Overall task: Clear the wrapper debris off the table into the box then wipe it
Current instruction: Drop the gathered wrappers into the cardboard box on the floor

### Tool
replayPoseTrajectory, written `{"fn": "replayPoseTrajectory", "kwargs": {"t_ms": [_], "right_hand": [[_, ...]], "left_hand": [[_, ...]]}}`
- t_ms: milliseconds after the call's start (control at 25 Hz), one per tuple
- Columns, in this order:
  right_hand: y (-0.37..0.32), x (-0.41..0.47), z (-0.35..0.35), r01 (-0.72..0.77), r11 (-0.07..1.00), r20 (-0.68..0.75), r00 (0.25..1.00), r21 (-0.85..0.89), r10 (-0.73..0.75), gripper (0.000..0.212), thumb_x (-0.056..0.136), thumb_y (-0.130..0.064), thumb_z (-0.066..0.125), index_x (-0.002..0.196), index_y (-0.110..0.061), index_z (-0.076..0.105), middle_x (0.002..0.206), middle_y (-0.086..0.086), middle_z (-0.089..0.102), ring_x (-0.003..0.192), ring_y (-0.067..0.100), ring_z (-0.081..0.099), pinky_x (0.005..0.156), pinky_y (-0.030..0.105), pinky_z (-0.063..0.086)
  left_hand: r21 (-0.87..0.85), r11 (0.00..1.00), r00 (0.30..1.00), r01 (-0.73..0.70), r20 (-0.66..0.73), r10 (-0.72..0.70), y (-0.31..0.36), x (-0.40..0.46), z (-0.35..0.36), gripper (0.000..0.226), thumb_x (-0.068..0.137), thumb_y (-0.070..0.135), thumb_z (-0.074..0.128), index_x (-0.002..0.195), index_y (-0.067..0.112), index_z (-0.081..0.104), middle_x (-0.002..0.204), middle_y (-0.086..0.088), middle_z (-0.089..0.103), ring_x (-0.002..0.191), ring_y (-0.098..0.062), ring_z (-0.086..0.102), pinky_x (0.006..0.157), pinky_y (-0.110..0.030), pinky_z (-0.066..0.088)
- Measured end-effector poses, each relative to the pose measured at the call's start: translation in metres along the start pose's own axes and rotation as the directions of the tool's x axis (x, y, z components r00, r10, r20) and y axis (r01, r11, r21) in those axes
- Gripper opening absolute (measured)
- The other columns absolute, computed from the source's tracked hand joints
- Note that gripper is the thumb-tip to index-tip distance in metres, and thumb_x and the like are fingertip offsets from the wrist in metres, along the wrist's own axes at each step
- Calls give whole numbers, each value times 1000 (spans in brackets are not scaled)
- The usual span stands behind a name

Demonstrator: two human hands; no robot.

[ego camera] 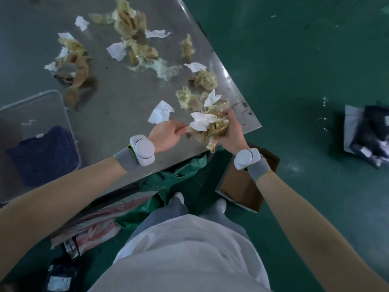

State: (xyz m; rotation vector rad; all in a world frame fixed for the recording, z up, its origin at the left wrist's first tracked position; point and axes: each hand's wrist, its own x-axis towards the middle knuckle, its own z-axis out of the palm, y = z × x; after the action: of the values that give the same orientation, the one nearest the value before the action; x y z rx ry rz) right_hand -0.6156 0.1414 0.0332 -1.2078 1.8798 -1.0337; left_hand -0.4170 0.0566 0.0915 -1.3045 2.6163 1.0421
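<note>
Yellowish plastic wrapper scraps and white paper bits lie scattered over the steel table (117, 98). At the table's near right corner my right hand (232, 135) grips a bundle of wrappers and white paper (208, 125). My left hand (168, 133) pinches a strip at the bundle's left side. An open cardboard box (242, 186) stands on the floor below that corner, under my right wrist. More wrapper piles (130, 22) lie farther back, and a white paper scrap (161, 112) lies just beyond my left hand.
A clear plastic bin (37, 131) holding a dark blue cloth sits at the table's left. Green and pink bags (168, 175) lie under the table by my feet. A dark packaged bundle (368, 133) rests on the green floor at right.
</note>
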Motion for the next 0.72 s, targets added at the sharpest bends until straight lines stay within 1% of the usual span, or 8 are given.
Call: {"fn": "replayPoseTrajectory", "kwargs": {"t_ms": [120,200,280,400,520,600,680,720], "right_hand": [[19,-27,-32,-49,999,-27,998,2,49,48,77,5,68,112,-11,40,90,12,63,80,19,60,74,32,51],[34,-45,-53,-67,998,-52,996,18,68,47,77,5,66,107,-17,37,88,8,60,77,15,56,70,25,47],[61,-62,-82,-104,994,-97,989,40,108,46,78,3,66,106,-18,36,91,7,61,79,18,58,71,28,48],[89,-83,-105,-156,986,-124,979,53,161,45,78,0,67,110,-14,39,90,6,64,83,26,63,74,37,52],[130,-102,-131,-256,962,-167,949,94,269,47,78,1,66,114,-14,39,84,0,65,81,22,65,76,39,53],[152,-115,-139,-293,951,-181,935,94,306,50,77,1,66,116,-16,40,91,7,66,85,25,65,77,42,54],[180,-123,-147,-356,926,-200,905,127,376,51,76,3,65,116,-17,40,93,9,66,85,27,64,75,42,54],[188,-125,-148,-384,913,-209,890,139,406,50,76,5,64,115,-16,40,90,6,65,83,26,64,74,39,54]], "left_hand": [[23,999,998,-46,54,45,29,9,24,32,100,29,41,80,9,56,58,6,45,62,-22,48,61,-29,33],[46,996,994,-78,86,73,49,15,43,30,100,28,42,78,12,55,59,6,45,66,-25,49,64,-30,35],[49,992,985,-113,137,106,80,26,68,29,100,27,43,79,15,57,60,4,46,68,-26,48,64,-31,34],[70,989,973,-132,199,115,109,37,95,30,101,27,41,91,10,64,64,0,48,71,-26,50,66,-31,34],[85,984,952,-156,280,127,139,54,133,31,101,29,41,93,11,65,73,-3,53,74,-27,53,67,-31,34],[102,980,937,-169,324,128,150,62,159,32,100,30,41,94,10,65,80,-6,61,80,-30,57,69,-33,38],[114,979,919,-169,378,114,161,75,190,34,100,31,41,98,9,67,87,-10,66,84,-30,60,72,-36,42],[123,978,911,-168,399,107,165,80,199,35,100,31,40,99,9,67,85,-9,65,81,-30,60,70,-34,41]]}}
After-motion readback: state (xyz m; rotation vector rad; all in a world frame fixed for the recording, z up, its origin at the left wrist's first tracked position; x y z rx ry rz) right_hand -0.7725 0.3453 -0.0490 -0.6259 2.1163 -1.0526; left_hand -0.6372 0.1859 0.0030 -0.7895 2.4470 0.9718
